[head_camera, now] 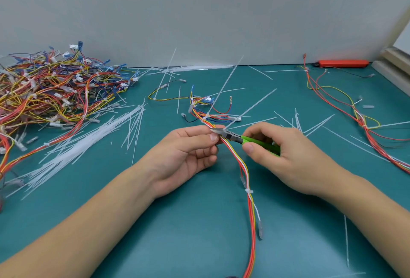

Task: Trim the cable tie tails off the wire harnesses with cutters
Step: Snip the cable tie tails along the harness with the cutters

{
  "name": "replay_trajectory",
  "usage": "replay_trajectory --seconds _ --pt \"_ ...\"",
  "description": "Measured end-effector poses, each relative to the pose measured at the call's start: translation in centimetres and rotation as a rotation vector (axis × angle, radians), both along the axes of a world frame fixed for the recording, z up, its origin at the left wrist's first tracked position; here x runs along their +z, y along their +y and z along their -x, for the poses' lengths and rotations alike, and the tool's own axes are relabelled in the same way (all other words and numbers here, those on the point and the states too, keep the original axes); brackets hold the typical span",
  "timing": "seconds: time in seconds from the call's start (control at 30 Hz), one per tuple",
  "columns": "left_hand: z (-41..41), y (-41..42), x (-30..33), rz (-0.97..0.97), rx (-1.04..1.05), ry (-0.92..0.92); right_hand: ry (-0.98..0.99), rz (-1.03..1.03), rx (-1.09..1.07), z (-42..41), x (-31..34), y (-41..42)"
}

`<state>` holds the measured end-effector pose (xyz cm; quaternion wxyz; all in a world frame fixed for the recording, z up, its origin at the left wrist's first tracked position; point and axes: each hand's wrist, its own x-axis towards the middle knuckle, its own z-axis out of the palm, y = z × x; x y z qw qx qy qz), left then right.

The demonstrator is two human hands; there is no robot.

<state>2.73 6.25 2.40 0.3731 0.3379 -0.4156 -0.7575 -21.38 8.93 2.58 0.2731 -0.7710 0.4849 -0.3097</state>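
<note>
The left hand (188, 151) pinches the red, yellow and white wire harness (238, 160) between thumb and fingers, just above the teal desk (199, 233). The right hand (286, 155) is curled round the green-handled cutters (241, 139), whose steel tips meet the bundle at a translucent white cable tie tail (248, 109). The cut seems imminent, though the blades' gap is unclear; next, squeeze flush against the tie head.

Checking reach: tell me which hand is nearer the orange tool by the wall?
Right. The right hand holds green cutters below-left of the orange tool; the left hand is farther left.
</note>
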Motion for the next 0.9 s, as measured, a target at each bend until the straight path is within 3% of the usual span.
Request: replay_trajectory --seconds 0.27,0.6,0.9 --pt "-0.02 -0.02 0.0 -0.006 -0.006 0.007 0.021 -0.024 -0.006 0.05 0.15 -0.03" --pt "0.03 0.04 0.1 -0.014 0.007 -0.01 -0.231 -0.286 0.014 0.91 0.82 -0.55" --pt "0.01 0.03 0.19 -0.025 -0.001 -0.015 -0.256 -0.215 0.005 0.45 0.61 -0.23"
